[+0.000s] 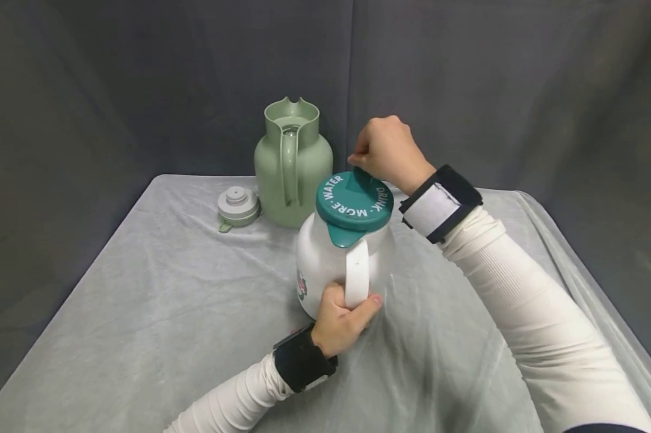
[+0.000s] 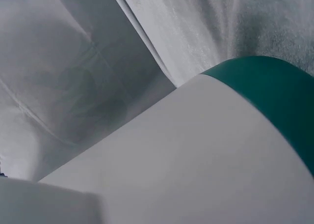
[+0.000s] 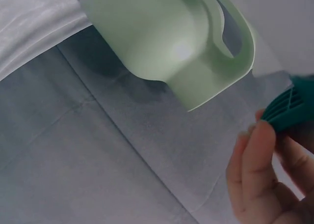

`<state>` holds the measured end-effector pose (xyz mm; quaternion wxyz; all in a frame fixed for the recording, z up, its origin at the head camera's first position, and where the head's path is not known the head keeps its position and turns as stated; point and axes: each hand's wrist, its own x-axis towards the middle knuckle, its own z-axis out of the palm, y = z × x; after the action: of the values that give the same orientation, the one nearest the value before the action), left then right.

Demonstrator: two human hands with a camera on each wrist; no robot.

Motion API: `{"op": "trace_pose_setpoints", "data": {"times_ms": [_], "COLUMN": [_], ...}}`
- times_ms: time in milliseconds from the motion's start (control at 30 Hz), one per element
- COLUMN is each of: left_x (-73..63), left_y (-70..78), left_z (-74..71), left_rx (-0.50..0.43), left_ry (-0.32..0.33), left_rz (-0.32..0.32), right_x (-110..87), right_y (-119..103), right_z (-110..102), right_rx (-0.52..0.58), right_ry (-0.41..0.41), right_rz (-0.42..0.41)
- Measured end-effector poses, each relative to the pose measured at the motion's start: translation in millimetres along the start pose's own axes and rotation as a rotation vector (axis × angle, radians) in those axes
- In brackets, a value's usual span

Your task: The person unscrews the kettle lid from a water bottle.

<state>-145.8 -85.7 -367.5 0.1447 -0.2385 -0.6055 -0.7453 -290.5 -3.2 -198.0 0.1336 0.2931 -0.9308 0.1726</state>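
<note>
A white thermos jug [image 1: 325, 255] stands at the middle of the table, its handle towards me. My left hand [image 1: 340, 322] grips the lower part of that handle [image 1: 357, 273]. On top sits a teal lid [image 1: 352, 204] lettered "DRINK MORE WATER". At the lid's far edge, my right hand [image 1: 393, 150] pinches a raised teal flap. The right wrist view shows the fingertips [image 3: 260, 140] on this ribbed flap [image 3: 287, 108]. White jug body [image 2: 186, 150] and teal lid [image 2: 270, 86] fill much of the left wrist view; the left hand itself is hidden there.
Behind the white jug stands a pale green thermos jug [image 1: 309, 174] with its top uncovered. A white and green stopper [image 1: 237, 207] lies to its left. Grey cloth covers the table [image 1: 141, 300], and a dark curtain [image 1: 195, 78] hangs behind.
</note>
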Motion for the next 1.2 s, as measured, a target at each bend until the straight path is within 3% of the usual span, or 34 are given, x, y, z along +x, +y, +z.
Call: {"op": "trace_pose_setpoints", "data": {"times_ms": [267, 600, 1200], "left_x": [-0.1, -1.6, 0.8], "left_y": [-0.8, -1.0, 0.8], "left_z": [3.3, 6.0, 6.6], "left_rx": [0.006, 0.017, 0.006], "left_ry": [-0.016, -0.026, -0.033], "left_rz": [0.015, -0.004, -0.035], "right_x": [1.7, 0.4, -2.7], "right_y": [-1.3, -2.3, -6.2], "right_z": [4.4, 11.2, 14.4], "right_rx": [0.02, 0.101, 0.154], "right_ry": [-0.004, 0.052, 0.054], "right_rz": [-0.169, -0.366, -0.509]}}
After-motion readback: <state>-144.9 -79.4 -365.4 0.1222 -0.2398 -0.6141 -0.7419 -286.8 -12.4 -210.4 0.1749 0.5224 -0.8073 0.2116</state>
